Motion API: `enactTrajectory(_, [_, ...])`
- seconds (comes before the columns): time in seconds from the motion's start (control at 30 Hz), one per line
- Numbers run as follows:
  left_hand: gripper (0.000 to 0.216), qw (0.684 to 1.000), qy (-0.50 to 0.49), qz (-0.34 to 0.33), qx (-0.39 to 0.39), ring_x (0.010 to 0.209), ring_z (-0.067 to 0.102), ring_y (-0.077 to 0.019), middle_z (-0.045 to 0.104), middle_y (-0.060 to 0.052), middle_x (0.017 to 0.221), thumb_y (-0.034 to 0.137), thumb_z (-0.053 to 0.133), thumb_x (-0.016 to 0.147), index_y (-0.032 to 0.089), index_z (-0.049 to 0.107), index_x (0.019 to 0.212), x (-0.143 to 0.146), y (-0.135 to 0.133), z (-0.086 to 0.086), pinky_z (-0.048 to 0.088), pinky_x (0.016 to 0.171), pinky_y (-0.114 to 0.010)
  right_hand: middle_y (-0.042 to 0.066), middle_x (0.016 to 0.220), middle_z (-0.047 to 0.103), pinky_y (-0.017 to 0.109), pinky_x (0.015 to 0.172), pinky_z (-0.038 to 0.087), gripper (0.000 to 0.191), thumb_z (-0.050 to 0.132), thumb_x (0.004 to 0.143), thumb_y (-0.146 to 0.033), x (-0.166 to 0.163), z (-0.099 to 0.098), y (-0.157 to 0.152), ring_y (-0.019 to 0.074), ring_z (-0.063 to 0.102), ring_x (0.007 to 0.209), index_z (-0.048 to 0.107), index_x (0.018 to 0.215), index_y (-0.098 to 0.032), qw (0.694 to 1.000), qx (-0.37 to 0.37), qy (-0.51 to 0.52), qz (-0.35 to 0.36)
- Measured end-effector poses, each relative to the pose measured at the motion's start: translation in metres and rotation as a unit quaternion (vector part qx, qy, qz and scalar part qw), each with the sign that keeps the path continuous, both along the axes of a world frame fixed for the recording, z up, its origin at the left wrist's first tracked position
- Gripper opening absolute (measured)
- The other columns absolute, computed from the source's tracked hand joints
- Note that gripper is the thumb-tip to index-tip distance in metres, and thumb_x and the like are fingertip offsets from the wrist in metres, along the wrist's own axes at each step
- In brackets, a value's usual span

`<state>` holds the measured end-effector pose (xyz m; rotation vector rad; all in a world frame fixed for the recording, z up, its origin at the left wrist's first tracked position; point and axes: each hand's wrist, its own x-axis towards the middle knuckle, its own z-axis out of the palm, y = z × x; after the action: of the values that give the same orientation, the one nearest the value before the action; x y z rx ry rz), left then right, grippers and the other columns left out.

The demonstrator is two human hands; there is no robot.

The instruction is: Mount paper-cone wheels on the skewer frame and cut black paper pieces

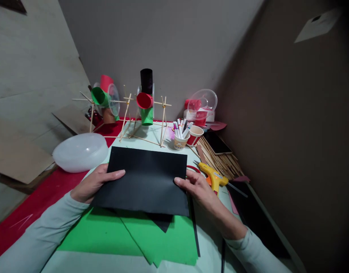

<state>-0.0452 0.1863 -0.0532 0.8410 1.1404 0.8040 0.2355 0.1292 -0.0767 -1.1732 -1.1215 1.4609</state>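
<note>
A black paper sheet [147, 180] is held flat above the table in front of me. My left hand [93, 184] grips its left edge, thumb lying on top. My right hand [198, 187] pinches its right edge, thumb on the paper. Under the sheet lie green paper sheets [129, 237] and a smaller black scrap [163, 223]. Both sleeves are pale green.
A yellow glue gun [214, 176] lies right of my right hand, beside a bundle of wooden sticks [219, 159] and a phone [216, 143]. Cups of markers [181, 138], stick frames with coloured paper cups [144, 100], and a white bowl [80, 151] stand behind.
</note>
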Motion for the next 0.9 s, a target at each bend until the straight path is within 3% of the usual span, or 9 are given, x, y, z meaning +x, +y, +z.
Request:
enactTrajectory(0.23, [0.035, 1.000, -0.022, 0.022, -0.001, 0.072, 0.075, -0.0241, 0.080, -0.008, 0.089, 0.021, 0.086, 0.064, 0.014, 0.076, 0.097, 0.002, -0.003, 0.008, 0.062, 0.066, -0.026, -0.002, 0.067, 0.065, 0.029, 0.062, 0.048, 0.021, 0.080, 0.069, -0.038, -0.001, 0.005, -0.001, 0.0153, 0.058, 0.060, 0.067, 0.075, -0.023, 0.994, -0.042, 0.105, -0.013])
enactTrajectory(0.37, [0.032, 0.999, -0.036, 0.033, 0.002, 0.070, 0.075, -0.0241, 0.080, -0.008, 0.088, 0.019, 0.085, 0.064, 0.014, 0.077, 0.094, 0.000, -0.003, 0.009, 0.062, 0.064, -0.025, -0.004, 0.064, 0.063, 0.026, 0.060, 0.048, 0.017, 0.081, 0.071, -0.033, 0.000, 0.002, 0.000, 0.0128, 0.056, 0.056, 0.067, 0.071, -0.023, 0.989, -0.035, 0.140, -0.011])
enactTrajectory(0.57, [0.029, 0.997, -0.042, 0.059, 0.030, 0.061, 0.072, -0.0185, 0.078, -0.003, 0.072, 0.010, 0.086, 0.055, 0.015, 0.076, 0.082, 0.000, -0.003, 0.010, 0.060, 0.060, -0.022, -0.003, 0.057, 0.060, 0.023, 0.047, 0.043, 0.021, 0.080, 0.065, -0.030, 0.001, -0.004, 0.005, 0.0107, 0.049, 0.047, 0.078, 0.084, -0.022, 0.990, -0.023, 0.135, -0.026])
enactTrajectory(0.73, [0.023, 0.995, -0.042, 0.043, 0.082, 0.070, 0.072, -0.0216, 0.078, -0.007, 0.079, 0.025, 0.087, 0.056, 0.016, 0.077, 0.075, -0.014, 0.001, 0.001, 0.060, 0.063, -0.026, 0.000, 0.059, 0.065, 0.022, 0.045, 0.044, 0.024, 0.074, 0.067, -0.025, 0.004, -0.002, 0.005, 0.0108, 0.049, 0.046, 0.082, 0.089, -0.024, 0.991, -0.006, 0.131, -0.003])
enactTrajectory(0.9, [0.009, 0.989, -0.047, 0.070, 0.120, 0.071, 0.069, -0.0181, 0.075, -0.007, 0.074, 0.015, 0.080, 0.060, 0.013, 0.072, 0.063, -0.023, 0.008, -0.005, 0.054, 0.061, -0.018, 0.000, 0.059, 0.065, 0.021, 0.042, 0.044, 0.021, 0.067, 0.067, -0.020, 0.003, 0.002, 0.003, 0.0102, 0.050, 0.043, 0.082, 0.083, -0.022, 0.990, -0.005, 0.137, -0.014])
